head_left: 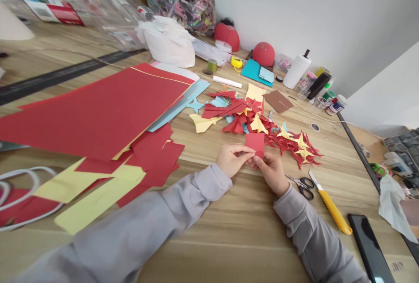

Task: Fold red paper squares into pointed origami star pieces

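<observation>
A small red paper square (254,142) is held upright between both hands over the wooden table. My left hand (231,159) pinches its lower left part between thumb and fingers. My right hand (271,169) grips the lower right corner, its thumb in front. Just beyond the hands lies a heap of folded red, yellow and blue paper pieces (236,110). A pile of folded paper stars (299,145), mostly red with some yellow, spreads to the right. Black-handled scissors (306,187) rest close to my right wrist, beside a yellow utility knife (334,211).
Large red paper sheets (108,108) cover the left side, with yellow strips (98,200) and a white cable (42,174) nearer me. A black phone (369,243) lies front right. Toward the wall stand a white bottle (297,71), a yellow tape measure (236,62) and a stuffed plastic bag (181,1).
</observation>
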The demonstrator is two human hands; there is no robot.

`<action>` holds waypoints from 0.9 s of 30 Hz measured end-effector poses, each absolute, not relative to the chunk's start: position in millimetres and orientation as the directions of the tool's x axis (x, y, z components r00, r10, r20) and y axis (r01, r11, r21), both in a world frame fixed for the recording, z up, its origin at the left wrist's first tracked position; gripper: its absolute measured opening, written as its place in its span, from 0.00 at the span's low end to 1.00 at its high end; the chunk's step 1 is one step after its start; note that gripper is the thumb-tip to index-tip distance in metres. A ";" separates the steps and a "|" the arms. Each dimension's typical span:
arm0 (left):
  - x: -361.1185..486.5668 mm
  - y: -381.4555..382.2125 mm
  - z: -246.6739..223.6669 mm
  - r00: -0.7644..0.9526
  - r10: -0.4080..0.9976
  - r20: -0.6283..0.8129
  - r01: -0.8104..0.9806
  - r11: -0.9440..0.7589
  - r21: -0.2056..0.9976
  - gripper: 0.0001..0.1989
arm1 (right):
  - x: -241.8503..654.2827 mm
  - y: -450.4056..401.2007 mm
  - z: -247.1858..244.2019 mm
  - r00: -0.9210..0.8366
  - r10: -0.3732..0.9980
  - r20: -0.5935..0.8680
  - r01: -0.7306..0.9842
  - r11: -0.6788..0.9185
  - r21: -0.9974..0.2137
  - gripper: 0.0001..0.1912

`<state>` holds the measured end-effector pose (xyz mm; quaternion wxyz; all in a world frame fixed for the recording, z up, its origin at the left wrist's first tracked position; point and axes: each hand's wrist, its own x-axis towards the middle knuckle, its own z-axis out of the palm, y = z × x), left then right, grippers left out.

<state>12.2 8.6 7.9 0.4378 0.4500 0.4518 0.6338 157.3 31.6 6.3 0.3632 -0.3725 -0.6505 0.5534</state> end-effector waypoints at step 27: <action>14.2 5.6 8.8 -0.233 0.956 0.178 -0.152 -0.217 0.964 0.05 | 157.2 30.6 7.6 -0.428 0.899 0.099 0.158 0.182 -0.970 0.16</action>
